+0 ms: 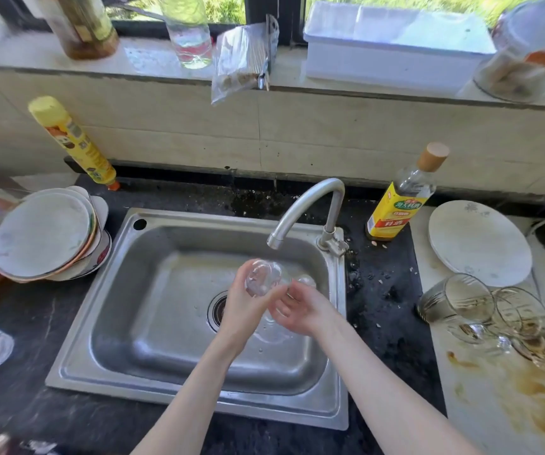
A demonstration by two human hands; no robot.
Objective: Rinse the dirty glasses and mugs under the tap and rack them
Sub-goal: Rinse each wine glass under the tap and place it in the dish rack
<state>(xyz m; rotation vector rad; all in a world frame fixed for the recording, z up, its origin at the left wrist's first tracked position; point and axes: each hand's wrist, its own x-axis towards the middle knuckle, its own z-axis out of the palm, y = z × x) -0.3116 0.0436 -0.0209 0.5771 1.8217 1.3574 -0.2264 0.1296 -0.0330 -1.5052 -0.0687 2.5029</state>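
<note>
Over the rectangular stainless-steel sink (172, 310), just below the spout of the curved grey metal tap (307, 208), both hands hold a clear stemmed glass (262, 277) lying on its side. The left hand (244, 310) has its fingers curled round the bowl of the glass, the thumb across its near side. The right hand (304, 307) sits just beside it, palm turned up with fingers bent toward the glass; whether it grips the stem or only touches it cannot be told. Whether water runs from the tap cannot be told either. Right of the sink, on a stained pale board (500, 382), several dirty clear glasses (481, 307) lie tipped together, with a white round plate (477, 241) behind them. Near the tap's base stands a clear bottle with a yellow label and wooden cap (402, 198). Left of the sink rests a stack of pale plates (44, 234), and a yellow spray can (70, 139) leans against the tiled wall behind it.
</note>
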